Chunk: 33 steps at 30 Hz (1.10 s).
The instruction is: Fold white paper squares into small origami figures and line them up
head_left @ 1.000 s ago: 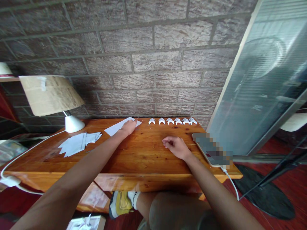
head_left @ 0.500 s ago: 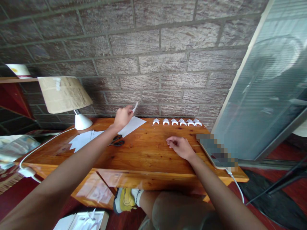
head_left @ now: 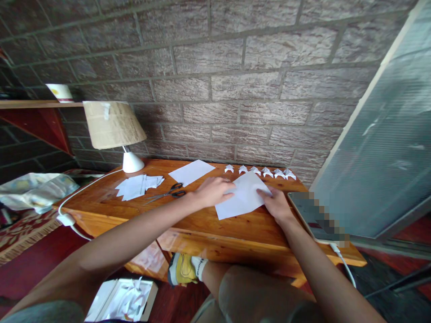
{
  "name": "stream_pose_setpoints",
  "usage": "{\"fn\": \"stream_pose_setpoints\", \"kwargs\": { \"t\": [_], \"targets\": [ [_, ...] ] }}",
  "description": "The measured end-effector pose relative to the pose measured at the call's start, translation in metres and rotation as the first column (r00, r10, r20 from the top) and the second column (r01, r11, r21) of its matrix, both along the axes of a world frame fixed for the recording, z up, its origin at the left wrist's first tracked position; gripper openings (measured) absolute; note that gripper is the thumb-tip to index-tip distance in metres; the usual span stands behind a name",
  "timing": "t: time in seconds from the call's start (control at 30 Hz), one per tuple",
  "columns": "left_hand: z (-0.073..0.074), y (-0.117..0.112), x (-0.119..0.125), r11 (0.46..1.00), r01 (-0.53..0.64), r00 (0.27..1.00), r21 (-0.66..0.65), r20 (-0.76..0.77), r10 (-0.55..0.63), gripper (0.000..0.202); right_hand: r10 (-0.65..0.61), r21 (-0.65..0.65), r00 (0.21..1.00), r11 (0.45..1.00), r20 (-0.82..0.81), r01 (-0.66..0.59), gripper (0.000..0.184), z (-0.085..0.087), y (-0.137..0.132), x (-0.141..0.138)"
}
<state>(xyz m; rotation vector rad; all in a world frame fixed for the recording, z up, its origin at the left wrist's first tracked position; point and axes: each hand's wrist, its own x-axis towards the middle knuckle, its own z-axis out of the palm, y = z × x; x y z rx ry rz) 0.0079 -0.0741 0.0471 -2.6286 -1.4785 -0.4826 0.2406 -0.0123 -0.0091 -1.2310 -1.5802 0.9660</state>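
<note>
A white sheet of paper is held tilted over the front part of the wooden table. My left hand grips its left edge, fingers and thumb closed at the paper. On the opposite edge, my right hand pinches the sheet with its thumb on top, the other fingers partly hidden. Black-handled scissors lie partly spread to the left of my left hand. Behind them another white sheet rests flat. A row of several small folded paper pieces stands along the wall side.
Cut paper pieces lie near a lamp at the left. A tablet with a white cable sits at the table's right end. On the floor, a white box holds paper scraps. A brick wall closes off the back.
My left hand has brought a sheet from the back of the table to the front right. My right hand has taken hold of its right edge. The view has shifted left.
</note>
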Motion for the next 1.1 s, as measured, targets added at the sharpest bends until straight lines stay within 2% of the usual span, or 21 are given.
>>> {"fn": "stream_pose_setpoints", "kwargs": {
  "t": [0.07, 0.13, 0.17, 0.23, 0.33, 0.53, 0.67, 0.73, 0.8, 0.9, 0.93, 1.0, 1.03, 1.1],
  "targets": [
    [0.009, 0.006, -0.043, 0.966, -0.251, 0.965, -0.056, -0.089, 0.246, 0.027, -0.066, 0.074, 0.978, 0.996, 0.196, 0.052, 0.037, 0.002, -0.002, 0.000],
    [0.013, 0.008, -0.084, 0.880, -0.463, 0.873, -0.109, -0.231, 0.430, 0.033, -0.105, 0.133, 0.937, 0.989, 0.334, 0.064, 0.038, 0.007, -0.006, -0.002],
    [0.012, 0.008, -0.101, 0.835, -0.530, 0.831, -0.146, -0.287, 0.477, 0.035, -0.104, 0.144, 0.921, 0.988, 0.374, 0.053, 0.039, 0.010, -0.008, -0.003],
    [0.007, 0.006, -0.127, 0.820, -0.532, 0.826, -0.213, -0.346, 0.445, 0.028, -0.091, 0.142, 0.904, 0.989, 0.418, 0.034, 0.038, 0.013, -0.011, -0.006],
    [-0.001, 0.001, -0.143, 0.834, -0.478, 0.855, -0.277, -0.363, 0.370, 0.021, -0.088, 0.130, 0.897, 0.991, 0.433, 0.034, 0.037, 0.013, -0.011, -0.006],
    [0.003, -0.016, -0.137, 0.856, -0.279, 0.946, -0.435, -0.278, 0.167, 0.041, -0.051, 0.123, 0.937, 0.992, 0.345, 0.009, 0.036, 0.005, -0.004, -0.003],
    [0.005, -0.029, -0.133, 0.868, -0.139, 0.978, -0.477, -0.205, 0.044, 0.055, 0.004, 0.078, 0.983, 0.997, 0.182, -0.019, 0.036, 0.001, -0.003, -0.004],
    [0.003, -0.031, -0.134, 0.884, -0.138, 0.980, -0.448, -0.193, 0.055, 0.050, 0.049, 0.030, 0.996, 0.998, 0.076, -0.051, 0.037, 0.003, -0.005, -0.005],
    [0.000, -0.029, -0.135, 0.895, -0.171, 0.981, -0.412, -0.155, 0.116, 0.042, 0.097, -0.028, 0.995, 0.995, -0.031, -0.098, 0.038, 0.006, -0.008, -0.006],
    [0.001, -0.017, -0.125, 0.900, -0.184, 0.973, -0.395, 0.054, 0.223, 0.031, 0.161, -0.089, 0.976, 0.980, -0.149, -0.176, 0.041, 0.012, -0.013, -0.007],
    [0.002, -0.012, -0.117, 0.912, -0.156, 0.955, -0.380, 0.178, 0.237, 0.030, 0.185, -0.102, 0.967, 0.974, -0.175, -0.204, 0.042, 0.013, -0.014, -0.007],
    [0.006, 0.000, -0.092, 0.922, -0.014, 0.856, -0.386, 0.473, 0.210, 0.031, 0.235, -0.128, 0.947, 0.955, -0.218, -0.267, 0.044, 0.015, -0.017, -0.007],
    [0.008, 0.006, -0.077, 0.902, 0.078, 0.782, -0.426, 0.587, 0.209, 0.033, 0.258, -0.140, 0.937, 0.945, -0.236, -0.296, 0.045, 0.015, -0.017, -0.008],
    [0.010, 0.019, -0.046, 0.831, 0.228, 0.670, -0.508, 0.701, 0.244, 0.038, 0.284, -0.153, 0.923, 0.931, -0.261, -0.330, 0.044, 0.017, -0.018, -0.008]
  ]
}}
